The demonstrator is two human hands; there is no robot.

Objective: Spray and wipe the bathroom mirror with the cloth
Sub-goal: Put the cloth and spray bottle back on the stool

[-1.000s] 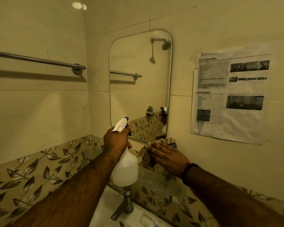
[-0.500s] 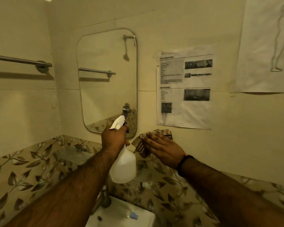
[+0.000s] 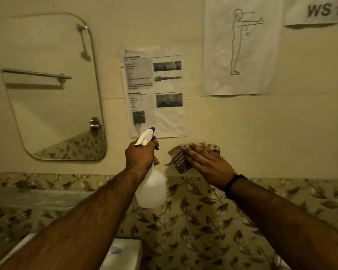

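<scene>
This is a bathroom. A rounded mirror point(image 3: 53, 88) hangs on pale wall tiles point(image 3: 261, 133) and reflects a towel bar, a shower head and a tap knob. Below runs a band of leaf-patterned tiles point(image 3: 203, 221), with a white basin point(image 3: 123, 254) at the bottom edge. Printed sheets point(image 3: 156, 94) are taped to the wall.

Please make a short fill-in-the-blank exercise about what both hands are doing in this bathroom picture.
1. The left hand grips the spray ____.
2. The right hand presses the striped cloth flat against the ____.
3. The mirror is to the ____ of both hands.
4. The printed sheet hangs directly ____ the nozzle.

Missing words: bottle; wall; left; above
</scene>
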